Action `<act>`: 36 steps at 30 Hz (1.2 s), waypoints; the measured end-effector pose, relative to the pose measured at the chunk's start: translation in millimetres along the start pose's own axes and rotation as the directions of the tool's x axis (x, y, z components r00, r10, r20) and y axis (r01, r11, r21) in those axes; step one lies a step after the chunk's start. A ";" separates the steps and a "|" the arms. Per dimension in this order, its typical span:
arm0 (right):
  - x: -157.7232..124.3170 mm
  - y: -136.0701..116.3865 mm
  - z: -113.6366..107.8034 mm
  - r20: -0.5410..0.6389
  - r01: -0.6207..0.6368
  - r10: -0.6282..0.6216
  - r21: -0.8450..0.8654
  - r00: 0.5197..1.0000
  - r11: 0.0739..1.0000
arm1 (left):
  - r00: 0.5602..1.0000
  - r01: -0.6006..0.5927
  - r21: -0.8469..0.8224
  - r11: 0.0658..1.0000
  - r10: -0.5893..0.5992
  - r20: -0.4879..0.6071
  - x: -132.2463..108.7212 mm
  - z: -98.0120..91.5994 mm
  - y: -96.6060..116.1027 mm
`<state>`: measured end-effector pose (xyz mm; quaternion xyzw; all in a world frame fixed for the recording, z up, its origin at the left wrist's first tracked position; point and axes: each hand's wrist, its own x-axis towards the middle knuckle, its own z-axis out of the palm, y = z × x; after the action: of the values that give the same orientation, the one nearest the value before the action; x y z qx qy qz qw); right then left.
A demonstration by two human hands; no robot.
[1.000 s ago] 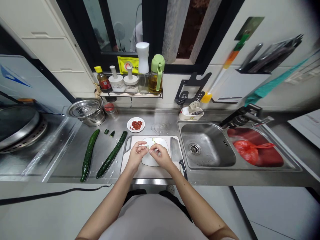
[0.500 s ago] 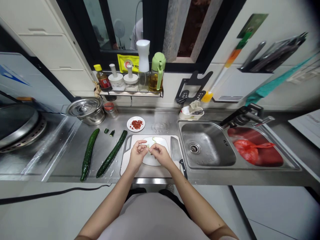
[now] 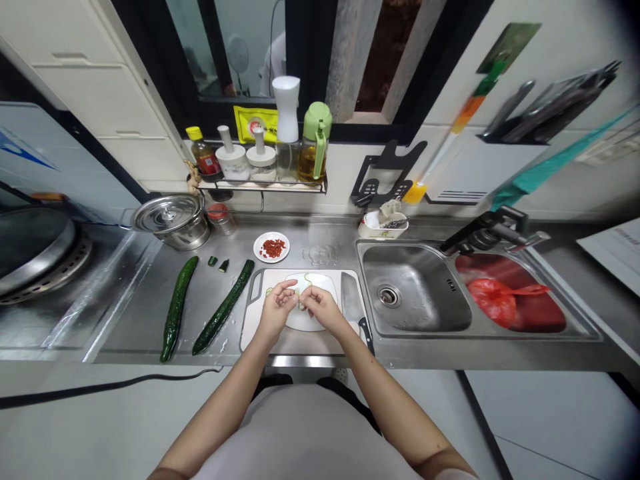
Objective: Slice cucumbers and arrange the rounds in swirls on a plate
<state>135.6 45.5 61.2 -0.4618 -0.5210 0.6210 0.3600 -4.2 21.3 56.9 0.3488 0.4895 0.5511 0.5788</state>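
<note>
My left hand (image 3: 279, 305) and my right hand (image 3: 320, 305) meet over a white plate (image 3: 305, 325). Pinched between their fingertips is a small, pale green cucumber slice (image 3: 297, 292), mostly covered by the fingers. On the plate's far part lies a thin curled green strip (image 3: 308, 277). Under the plate is a cutting board (image 3: 280, 345), with a black-handled knife (image 3: 367, 333) at its right edge. A bit of green shows beside my left hand on the board.
Two whole cucumbers (image 3: 223, 308) and two cut ends (image 3: 223, 266) lie left of the board. Behind it stands a small plate (image 3: 258, 252) of red bits. A lidded pot (image 3: 185, 233) is at the back left; the double sink (image 3: 420, 327) is to the right.
Both hands stay in nearly the same place, with the fingertips shifting slightly around the slice. A bit more green shows beside my left hand.
</note>
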 end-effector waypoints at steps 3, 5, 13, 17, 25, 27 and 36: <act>0.5 1.9 -1.6 0.006 0.009 -0.009 -0.014 1.000 1.000 | 0.999 0.040 -0.010 0.999 -0.040 0.010 0.7 -1.0 -0.3; 1.5 5.1 -3.6 0.011 0.007 -0.007 -0.029 1.000 1.000 | 0.996 0.082 0.002 0.997 -0.082 0.030 2.3 -3.1 -0.9; 11.6 24.9 -17.8 -0.027 -0.221 0.219 -0.113 0.975 0.969 | 0.994 0.096 0.156 0.983 -0.103 0.035 18.9 -9.3 -23.6; 22.8 36.7 -27.7 -0.061 -0.246 0.239 -0.238 0.969 0.940 | 0.999 0.017 0.276 0.961 -0.025 0.025 33.0 -6.9 -44.0; 55.5 47.4 -48.0 -0.077 -0.028 -0.029 -0.659 0.997 0.752 | 0.999 0.032 0.646 0.762 -0.015 -0.032 69.8 1.8 -63.1; 63.7 48.5 -51.4 -0.084 -0.042 -0.023 -0.696 0.996 0.716 | 0.998 0.055 0.709 0.703 -0.032 -0.046 77.5 5.3 -62.0; 92.0 57.3 -59.4 -0.093 -0.090 0.029 -0.773 0.995 0.627 | 0.993 0.110 0.877 0.468 -0.091 -0.076 95.8 15.9 -57.5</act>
<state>165.0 138.3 -15.0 -0.6106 -0.7088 0.3309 0.1238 19.6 108.7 -10.4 0.5615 0.7277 0.1906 0.3447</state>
